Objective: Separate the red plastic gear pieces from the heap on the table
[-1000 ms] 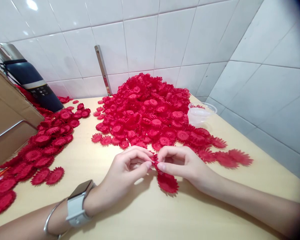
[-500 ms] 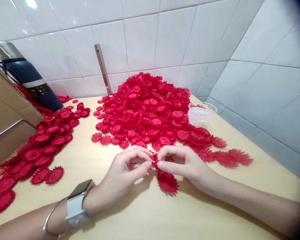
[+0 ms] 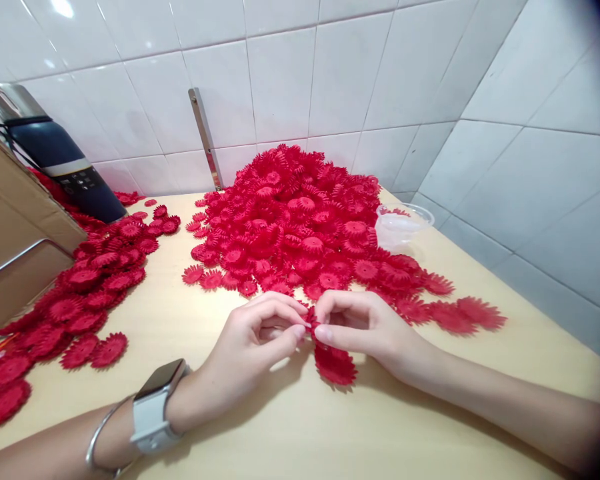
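Observation:
My left hand (image 3: 253,343) and my right hand (image 3: 367,327) meet fingertip to fingertip over the wooden table (image 3: 290,427). Together they pinch a small red toothed petal piece (image 3: 311,323) between thumbs and forefingers. A larger red flower disc (image 3: 335,365) lies on the table just below my right hand's fingers. A big heap of red petal discs (image 3: 300,220) rises right behind my hands. My left wrist wears a white watch (image 3: 153,407) and a thin bangle.
A second spread of red discs (image 3: 80,300) covers the table's left side. A clear plastic cup (image 3: 403,225) sits at the heap's right. A dark flask (image 3: 65,170) and a cardboard box (image 3: 10,227) stand at far left. Tiled walls close the back and right.
Almost nothing has moved; my fingertips shift slightly on the small red piece while both arms stay in place.

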A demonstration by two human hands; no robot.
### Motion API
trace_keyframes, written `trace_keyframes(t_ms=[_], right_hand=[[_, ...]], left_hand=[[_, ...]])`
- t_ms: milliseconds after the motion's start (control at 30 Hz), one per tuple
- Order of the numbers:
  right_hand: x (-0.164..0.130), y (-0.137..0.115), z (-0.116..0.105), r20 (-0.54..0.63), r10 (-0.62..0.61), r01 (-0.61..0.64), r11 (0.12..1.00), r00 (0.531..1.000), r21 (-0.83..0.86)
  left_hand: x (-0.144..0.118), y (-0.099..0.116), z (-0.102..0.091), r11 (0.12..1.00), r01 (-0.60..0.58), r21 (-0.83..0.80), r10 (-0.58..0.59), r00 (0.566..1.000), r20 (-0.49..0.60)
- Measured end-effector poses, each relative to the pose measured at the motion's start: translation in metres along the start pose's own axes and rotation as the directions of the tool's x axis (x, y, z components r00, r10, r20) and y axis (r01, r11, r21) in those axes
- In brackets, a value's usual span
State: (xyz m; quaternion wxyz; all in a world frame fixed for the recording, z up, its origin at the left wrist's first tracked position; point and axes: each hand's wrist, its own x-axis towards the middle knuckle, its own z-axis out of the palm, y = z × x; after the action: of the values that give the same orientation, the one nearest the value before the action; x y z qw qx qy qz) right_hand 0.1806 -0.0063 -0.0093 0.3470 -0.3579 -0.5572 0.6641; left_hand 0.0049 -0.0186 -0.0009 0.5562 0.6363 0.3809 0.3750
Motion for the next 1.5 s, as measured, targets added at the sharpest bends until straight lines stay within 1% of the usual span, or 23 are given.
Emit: trace_keyframes(t_ms=[267,500,733,833,1000,1133,1200,1367,1500], right_hand=[[0.001,-0.002,-0.003,-0.004,0.009,-0.009,1.000,1.000,-0.011],[0.003,0.003,-0.003,-0.005,-0.018,0.018,1.000,1.000,0.004],[0.000,0.007,-0.001,0.029,-0.006,0.009,0.996,1.000,-0.085],[0.000,0.006,0.000,0.014,-0.009,0.010,0.997,1.000,-0.082],[0.002,0.002,0.002,-0.063,-0.009,0.007,0.999,0.998,-0.041],[0.003,0.002,0.001,-0.104,-0.052,0.048,0.998,0.993,-0.041],[0.003,0.003,0.000,-0.134,-0.070,0.066,0.997,0.989,-0.035],[0.001,0.004,0.000,-0.190,-0.101,0.102,0.995,0.977,-0.003],[-0.001,0.005,0.000,-0.228,-0.105,0.108,0.994,0.968,0.003]], left_hand=[[0.000,-0.002,-0.001,0.997,0.054,-0.063,-0.053,0.998,0.013],[-0.001,-0.002,-0.001,0.998,0.043,-0.039,-0.043,0.999,0.008],[0.000,-0.002,0.001,0.997,0.064,-0.045,-0.063,0.998,0.013],[0.002,-0.002,0.000,0.999,0.035,0.030,-0.034,0.999,-0.027],[0.008,-0.003,-0.005,0.993,0.039,0.114,-0.020,0.987,-0.161],[0.011,-0.002,-0.006,0.994,0.085,0.066,-0.066,0.968,-0.243],[0.011,-0.002,-0.006,0.995,0.087,0.047,-0.071,0.959,-0.274],[0.009,-0.002,-0.006,0.998,0.058,0.002,-0.055,0.952,-0.301],[0.009,-0.005,-0.009,0.996,0.076,-0.053,-0.090,0.938,-0.334]])
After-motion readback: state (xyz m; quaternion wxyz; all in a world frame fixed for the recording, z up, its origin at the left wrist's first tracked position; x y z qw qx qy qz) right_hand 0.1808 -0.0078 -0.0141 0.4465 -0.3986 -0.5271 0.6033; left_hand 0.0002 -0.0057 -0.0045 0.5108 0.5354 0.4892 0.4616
